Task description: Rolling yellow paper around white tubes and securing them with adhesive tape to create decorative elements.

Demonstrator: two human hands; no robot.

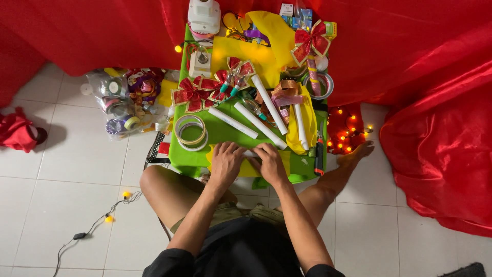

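Observation:
My left hand (225,163) and my right hand (269,163) lie side by side at the near edge of a small green-covered table (225,131). Both press down on a white paper roll (251,153) that lies on a yellow sheet (248,169); only a short piece of the roll shows between the hands. Just beyond the hands lie three more white rolled tubes (233,123), slanting across the green cover. Two tape rings (190,132) sit to the left of my left hand.
Red ribbon bows (190,94), scissors (228,82), yellow cloth (302,123) and a glue gun (320,149) crowd the table. A bag of ribbon spools (123,102) lies on the floor at left. Red fabric (435,128) drapes around, with lit string lights (347,134) at right.

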